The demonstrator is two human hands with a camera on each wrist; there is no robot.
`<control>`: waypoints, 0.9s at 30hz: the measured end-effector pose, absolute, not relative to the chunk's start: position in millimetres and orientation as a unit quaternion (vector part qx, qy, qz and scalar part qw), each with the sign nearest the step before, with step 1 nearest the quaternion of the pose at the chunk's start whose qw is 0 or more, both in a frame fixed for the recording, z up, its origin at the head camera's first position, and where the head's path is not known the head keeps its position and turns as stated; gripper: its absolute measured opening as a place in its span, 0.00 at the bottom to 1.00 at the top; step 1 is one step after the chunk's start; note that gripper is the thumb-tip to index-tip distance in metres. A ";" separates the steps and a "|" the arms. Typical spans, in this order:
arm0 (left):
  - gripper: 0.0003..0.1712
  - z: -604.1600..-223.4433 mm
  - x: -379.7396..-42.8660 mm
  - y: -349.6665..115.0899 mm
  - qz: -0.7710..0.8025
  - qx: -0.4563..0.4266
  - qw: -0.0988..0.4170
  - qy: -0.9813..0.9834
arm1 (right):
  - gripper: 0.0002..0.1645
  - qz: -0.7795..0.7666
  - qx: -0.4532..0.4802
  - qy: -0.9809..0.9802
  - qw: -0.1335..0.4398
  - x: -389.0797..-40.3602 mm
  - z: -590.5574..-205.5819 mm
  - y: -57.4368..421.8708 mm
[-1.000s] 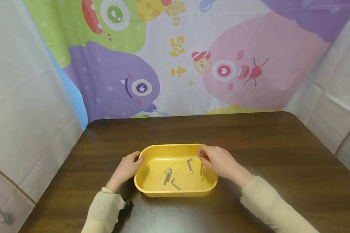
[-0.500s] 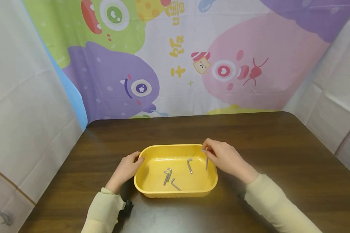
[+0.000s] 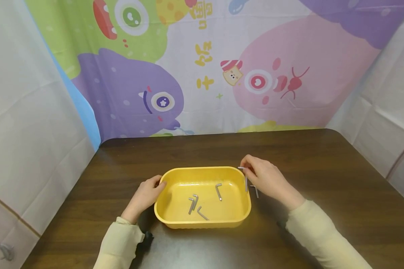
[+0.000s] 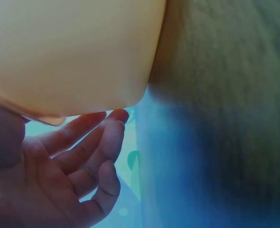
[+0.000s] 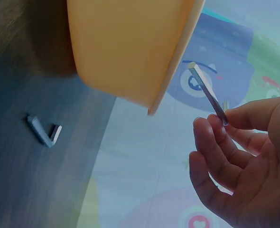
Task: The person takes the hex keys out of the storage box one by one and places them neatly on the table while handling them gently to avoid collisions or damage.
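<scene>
A yellow plastic tray (image 3: 202, 225) stands on the table. My left hand (image 3: 149, 192) holds its left end, thumb over the rim and fingers against the outer wall; the left wrist view shows those fingers (image 4: 112, 137) loosely bent. With thumb and fingertips, my right hand (image 3: 267, 179) pinches a hex key (image 3: 246, 183) by its bend, above the tray's right rim, long arm pointing down. Inside the tray lie several hex keys: one at the right (image 3: 219, 192), two side by side (image 3: 191, 206), and one near the front wall (image 3: 202, 213).
Another hex key (image 3: 256, 191) lies on the dark wooden table (image 3: 323, 179) just right of the tray, partly under my right hand. A cartoon-printed cloth (image 3: 205, 112) hangs behind the table. Pale cloth walls (image 3: 37, 112) flank both sides.
My right hand has lifted the hex key up and rightward from inside the tray to its right rim. The hex key on the table has come into sight. My left hand stays put.
</scene>
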State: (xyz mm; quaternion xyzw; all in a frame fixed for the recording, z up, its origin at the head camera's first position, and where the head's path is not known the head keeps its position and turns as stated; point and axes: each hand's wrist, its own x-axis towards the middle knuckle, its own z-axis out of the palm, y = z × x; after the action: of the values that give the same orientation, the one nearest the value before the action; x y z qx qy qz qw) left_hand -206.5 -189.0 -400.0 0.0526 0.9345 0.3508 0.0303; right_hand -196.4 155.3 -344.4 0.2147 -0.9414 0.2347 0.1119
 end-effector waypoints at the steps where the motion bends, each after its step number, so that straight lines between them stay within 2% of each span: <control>1: 0.15 -399.7 -206.6 -189.0 0.350 0.054 0.030 0.935 | 0.04 0.233 0.213 -0.942 0.113 -196.7 -344.4 156.6; 13: 0.15 -399.7 -206.7 -189.2 0.351 0.058 0.025 0.934 | 0.04 0.234 0.193 -0.947 0.105 -205.9 -353.1 173.5; 27: 0.14 -401.4 -207.0 -190.3 0.346 0.058 0.024 0.936 | 0.04 0.259 0.169 -0.949 0.059 -216.5 -371.3 192.9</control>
State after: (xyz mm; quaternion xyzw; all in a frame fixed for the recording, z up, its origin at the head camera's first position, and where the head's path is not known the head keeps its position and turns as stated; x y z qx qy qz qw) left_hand -207.0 -190.3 -401.4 0.0583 0.9362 0.3459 0.0236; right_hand -216.5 192.9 -371.3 0.1685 -0.9493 0.2587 0.0586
